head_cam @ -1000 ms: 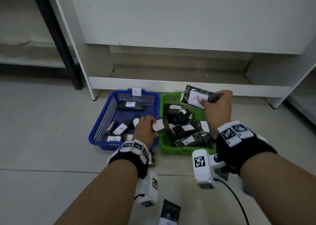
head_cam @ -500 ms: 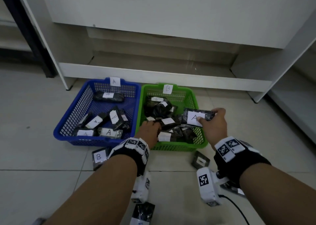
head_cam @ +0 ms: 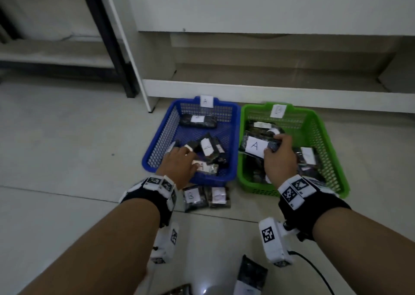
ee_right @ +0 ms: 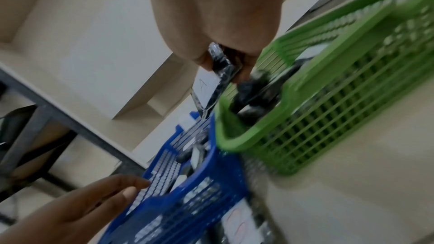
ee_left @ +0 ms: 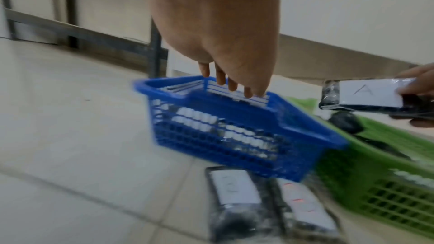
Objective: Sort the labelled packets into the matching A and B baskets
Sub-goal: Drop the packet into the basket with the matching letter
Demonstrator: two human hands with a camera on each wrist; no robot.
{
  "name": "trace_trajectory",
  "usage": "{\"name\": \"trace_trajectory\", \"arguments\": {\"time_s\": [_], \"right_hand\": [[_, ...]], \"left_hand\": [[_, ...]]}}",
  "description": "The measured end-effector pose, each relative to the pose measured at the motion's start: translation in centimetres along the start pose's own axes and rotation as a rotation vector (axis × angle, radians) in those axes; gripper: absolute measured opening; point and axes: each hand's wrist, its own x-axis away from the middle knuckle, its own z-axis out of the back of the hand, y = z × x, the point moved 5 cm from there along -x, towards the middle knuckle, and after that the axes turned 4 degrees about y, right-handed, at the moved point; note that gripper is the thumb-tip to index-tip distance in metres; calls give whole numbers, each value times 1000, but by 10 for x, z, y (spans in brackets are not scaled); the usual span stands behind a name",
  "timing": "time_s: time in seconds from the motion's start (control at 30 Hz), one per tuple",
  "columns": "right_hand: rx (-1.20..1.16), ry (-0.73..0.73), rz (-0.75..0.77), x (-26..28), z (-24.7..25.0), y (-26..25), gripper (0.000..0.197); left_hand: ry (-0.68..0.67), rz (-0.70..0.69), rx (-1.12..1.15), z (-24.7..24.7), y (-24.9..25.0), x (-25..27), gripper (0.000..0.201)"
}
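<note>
Baskets side by side on the tiled floor [head_cam: 67, 137], in front of a white shelf unit [head_cam: 247, 88]. Landmark for all positions: blue basket [head_cam: 157, 146], tagged A on its far rim.

Green basket [head_cam: 323, 142], tagged B, touches the blue basket's right wall. It holds several dark packets; their labels are partly hidden.

Right hand [head_cam: 280, 160] is over the green basket, just right of the blue basket's right wall. Fingers and thumb are curled round one end of a dark packet with a white label reading A [head_cam: 253, 147]. The packet is held clear above the green basket's contents, its free end pointing toward the blue basket. The left wrist view shows the same packet [ee_left: 366, 96] lifted, label up.

Left hand [head_cam: 179, 164] is over the near-left corner of the blue basket. Fingers are straight and slightly spread, holding nothing; the left wrist view shows the fingertips [ee_left: 232, 86] level with the basket rim. Contact with the packets below: cannot tell.

Inside the blue basket: one packet [head_cam: 197, 120] at the far wall, a cluster of others [head_cam: 211, 151] toward the near side.

Two packets [head_cam: 205, 197] lie on the floor against the blue basket's near wall; the left one reads B, the other is unreadable. One more packet [head_cam: 251, 276] lies well nearer the person.
</note>
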Motion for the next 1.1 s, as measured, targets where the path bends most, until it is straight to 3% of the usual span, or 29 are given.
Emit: {"name": "trace_trajectory", "arguments": {"time_s": [0.1, 0.2, 0.43, 0.6, 0.77, 0.93, 1.0, 1.1], "right_hand": [[33, -22, 65, 18, -45, -25, 28], [-61, -108, 58, 30, -80, -45, 25], [23, -118, 160, 23, -129, -100, 23], [133, -76, 233, -11, -174, -128, 30], [398, -157, 253, -34, -210, -128, 31], [531, -210, 213, -44, -234, -111, 4], [622, -261, 194, -48, -241, -104, 21], [728, -481, 89, -48, -246, -85, 35]], "left_hand": [[84, 80, 35, 7, -53, 28, 35], [74, 92, 141, 4, -76, 42, 39], [144, -19, 218, -28, -83, 38, 26], [308, -92, 247, -49, -86, 48, 33], [458, -199, 265, -55, -90, 41, 20], [531, -172, 305, -58, -86, 37, 29], [570, -174, 313, -56, -88, 38, 28], [609, -177, 299, -60, -87, 36, 26]]}}
